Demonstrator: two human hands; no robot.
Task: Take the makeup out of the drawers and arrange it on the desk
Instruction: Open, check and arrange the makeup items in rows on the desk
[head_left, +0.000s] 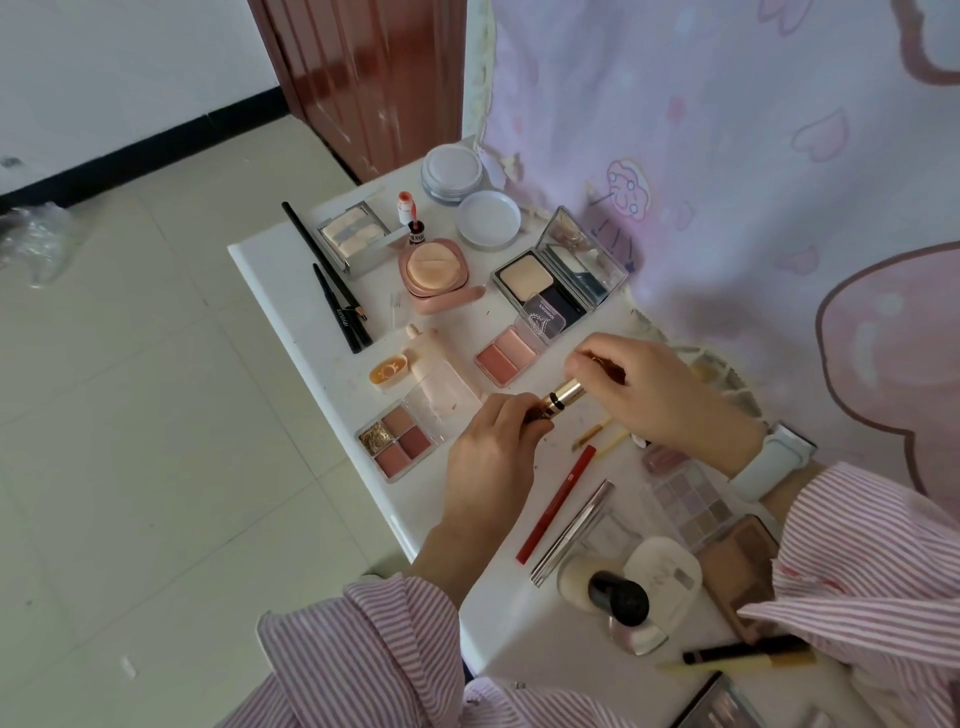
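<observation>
Both hands hold a gold lipstick tube (563, 396) just above the middle of the white desk (291, 312). My left hand (493, 452) grips its lower end; my right hand (660, 389) is closed over its upper end, hiding the tip. Open makeup lies spread on the desk: a four-pan eyeshadow palette (397, 439), a two-pan blush (506, 354), a powder compact with mirror (558, 270), a pink puff compact (436, 273), a highlighter palette (353, 234) and black pencils (332, 280).
A red pencil (558, 501), a silver wand (571, 530), a pastel palette (691, 504) and a black-capped bottle (618, 597) lie near my right sleeve. Two round white jars (467, 192) stand at the far end. A patterned curtain (727, 156) hangs along the desk's right side; tiled floor lies left.
</observation>
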